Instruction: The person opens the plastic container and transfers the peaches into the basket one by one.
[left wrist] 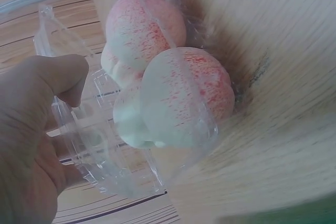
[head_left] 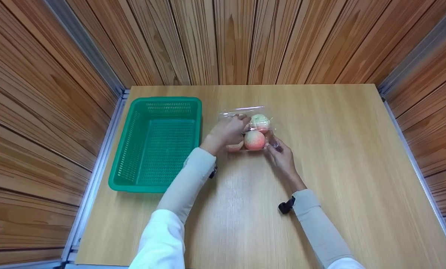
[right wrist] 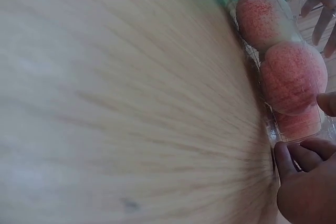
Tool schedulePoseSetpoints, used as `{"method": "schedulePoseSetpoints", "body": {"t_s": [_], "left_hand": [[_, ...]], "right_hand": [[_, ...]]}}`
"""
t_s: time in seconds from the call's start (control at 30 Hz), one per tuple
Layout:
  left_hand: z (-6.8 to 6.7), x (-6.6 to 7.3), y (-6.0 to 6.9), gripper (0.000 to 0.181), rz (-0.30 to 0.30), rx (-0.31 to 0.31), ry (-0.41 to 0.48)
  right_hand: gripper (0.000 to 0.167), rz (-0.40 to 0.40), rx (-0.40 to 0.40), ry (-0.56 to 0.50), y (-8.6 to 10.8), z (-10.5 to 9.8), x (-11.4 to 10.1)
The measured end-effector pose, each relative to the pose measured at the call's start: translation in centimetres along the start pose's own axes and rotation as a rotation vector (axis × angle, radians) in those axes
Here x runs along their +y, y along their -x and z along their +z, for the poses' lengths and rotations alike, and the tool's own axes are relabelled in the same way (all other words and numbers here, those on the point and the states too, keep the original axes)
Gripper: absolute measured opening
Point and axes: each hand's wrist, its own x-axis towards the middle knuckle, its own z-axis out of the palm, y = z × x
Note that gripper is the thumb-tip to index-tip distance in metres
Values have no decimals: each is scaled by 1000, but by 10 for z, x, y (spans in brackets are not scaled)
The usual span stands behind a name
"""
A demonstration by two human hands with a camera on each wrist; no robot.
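Left hand point(head_left: 228, 130) pinches the lid point(left wrist: 97, 129), right hand point(head_left: 282, 155) the plastic box point(right wrist: 270, 123) between them. It likely flexes; hold its edges.

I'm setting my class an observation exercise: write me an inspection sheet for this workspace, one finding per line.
Surface: wood-grain table.
Job's things: clear container holding at least three peach-like fruits; green basket to its left.
Clutter: nothing seen.
Left hand: at the container's lid; grip unclear.
Right hand: pinches the container's right end.
Cables: nothing seen.
Surroundings: wood-look panels, metal rails.
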Motion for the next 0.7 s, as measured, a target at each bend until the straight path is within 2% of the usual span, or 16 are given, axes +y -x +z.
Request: {"method": "schedulePoseSetpoints", "body": {"t_s": [0.27, 0.4, 0.7], "left_hand": [[-7, -2, 0, 66, -12, -32, 23], [-9, -3, -1, 67, -2, -27, 21], [-15, -3, 0, 64, -9, -12, 47]], "right_hand": [[58, 52, -3, 9, 1, 2, -3], [59, 66, 7, 16, 2, 2, -4], [62, 109, -33, -20, 4, 1, -6]]}}
